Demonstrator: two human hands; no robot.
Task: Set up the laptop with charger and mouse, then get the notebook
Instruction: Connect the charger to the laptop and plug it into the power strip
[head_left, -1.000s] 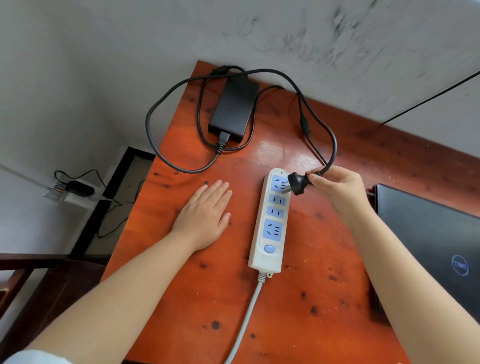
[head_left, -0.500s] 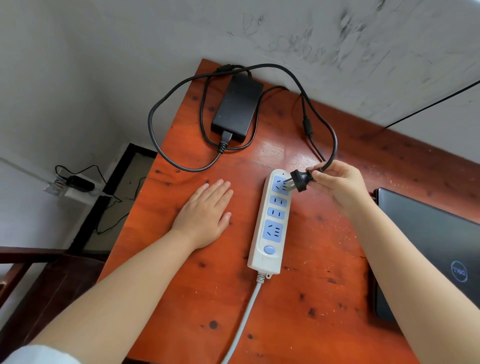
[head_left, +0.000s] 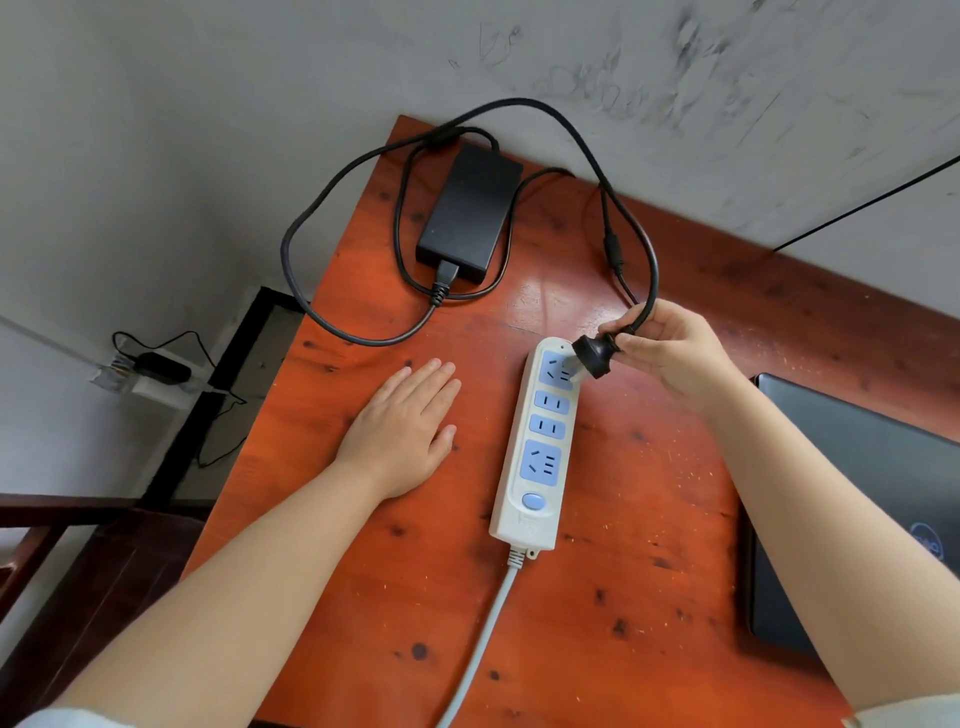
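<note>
Reddish wood table (head_left: 597, 597), lacquered and glossy, knotted dark, glare patch at upper centre. White plastic power strip (head_left: 535, 447), smooth, with pale blue socket faces. Matt black plastic charger brick (head_left: 470, 208); rubbery black cable (head_left: 571, 130). Dark matt laptop lid (head_left: 872, 478) at right edge. Rough, scuffed grey wall (head_left: 675, 78) across top.
</note>
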